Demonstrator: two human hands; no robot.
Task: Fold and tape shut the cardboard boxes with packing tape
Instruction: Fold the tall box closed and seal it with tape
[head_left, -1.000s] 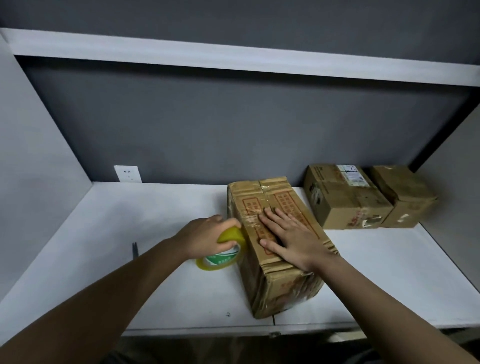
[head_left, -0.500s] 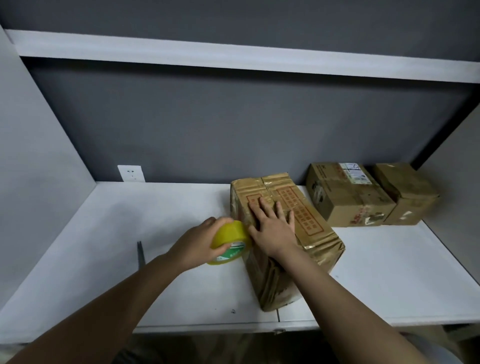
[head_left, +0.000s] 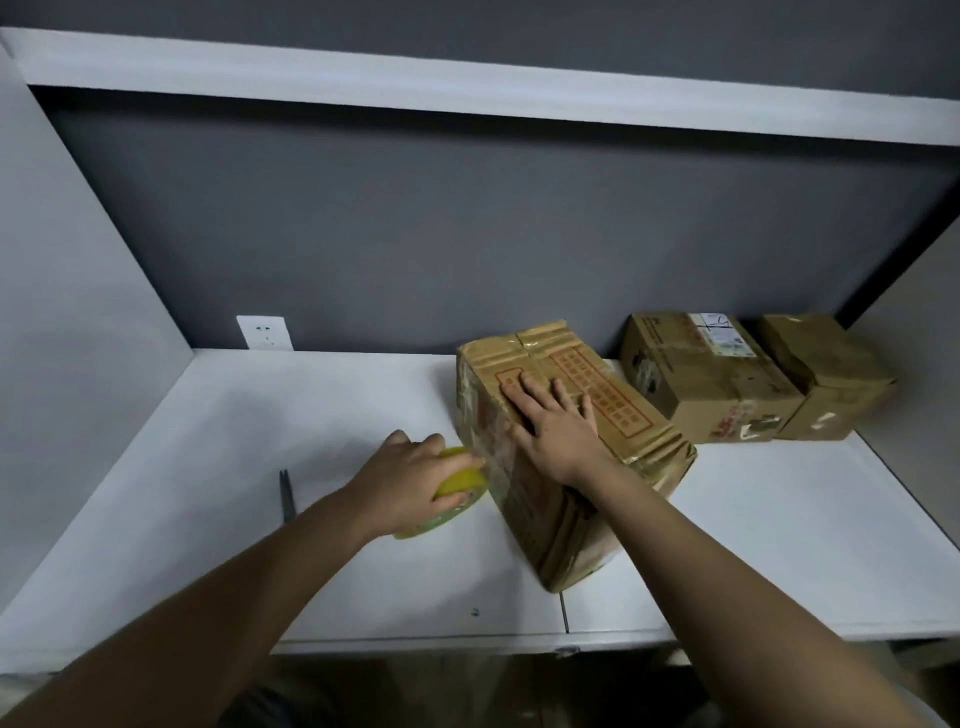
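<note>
1. Here, a white surface sits in a grey-walled alcove with a socket at 10 o'clock, scissors at 8 and two boxes at 2.
2. The worn brown box, printed red, lies at centre.
3. The right hand presses flat on it; the left hand grips the tape against its side.

Wide bare stretch of tabletop left of the near box, broken only by a dark slim tool lying flat. Blocked tight against the near box's left face by the tape roll and left hand. Blocked right of and behind the near box by two more boxes, side by side at the wall. Open tabletop right of and in front of the near box.
</note>
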